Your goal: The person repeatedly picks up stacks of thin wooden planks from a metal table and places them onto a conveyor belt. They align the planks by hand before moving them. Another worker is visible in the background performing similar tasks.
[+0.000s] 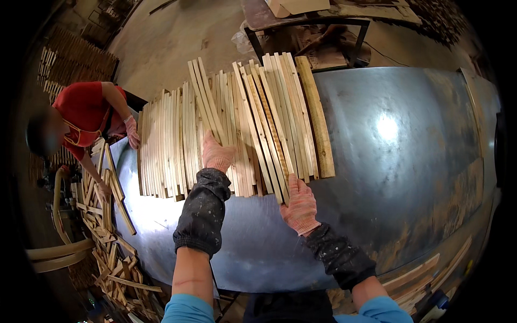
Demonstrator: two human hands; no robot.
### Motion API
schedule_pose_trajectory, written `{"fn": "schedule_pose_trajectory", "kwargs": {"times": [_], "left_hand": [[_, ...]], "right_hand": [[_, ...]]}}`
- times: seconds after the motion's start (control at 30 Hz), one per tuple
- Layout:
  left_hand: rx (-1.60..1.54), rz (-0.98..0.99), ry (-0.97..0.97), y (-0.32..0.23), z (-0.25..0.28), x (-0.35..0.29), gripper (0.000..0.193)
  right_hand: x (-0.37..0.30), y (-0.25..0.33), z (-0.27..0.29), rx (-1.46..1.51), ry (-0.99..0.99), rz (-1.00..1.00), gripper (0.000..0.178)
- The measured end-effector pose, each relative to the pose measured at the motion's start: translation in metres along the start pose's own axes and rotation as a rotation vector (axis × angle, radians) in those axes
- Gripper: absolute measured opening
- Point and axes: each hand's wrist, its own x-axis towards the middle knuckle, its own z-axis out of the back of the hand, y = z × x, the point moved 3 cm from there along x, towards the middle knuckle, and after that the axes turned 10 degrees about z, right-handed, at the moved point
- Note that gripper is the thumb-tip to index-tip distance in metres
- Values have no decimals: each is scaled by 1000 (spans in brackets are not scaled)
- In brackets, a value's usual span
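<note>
Long, narrow wooden strips lie side by side in a wide row (161, 145) across a metal table. My left hand (217, 155), in a pink knit glove, is closed at the near end of a few slanted wooden strips (206, 102), which lie on top of the row. With its fingers wrapped round their near ends, my gloved right hand (300, 209) grips several wooden strips (262, 129) that jut out past the row's near edge. A broader, yellowish board (316, 118) forms the row's right end. Dark, paint-specked sleeves cover both my forearms.
Bare metal tabletop (377, 177) stretches to the right. At the left, a person in red (89, 116) rests one gloved hand by the row and reaches into a heap of loose strips (116, 258). A dark-framed table (307, 24) stands beyond; planks (414, 274) lie lower right.
</note>
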Motion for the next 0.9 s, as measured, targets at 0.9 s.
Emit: {"fn": "schedule_pose_trajectory", "kwargs": {"times": [0.9], "left_hand": [[-1226,217,676,230,-71,-141,64]], "right_hand": [[-65,93,-1,360,-380,147,87]]}}
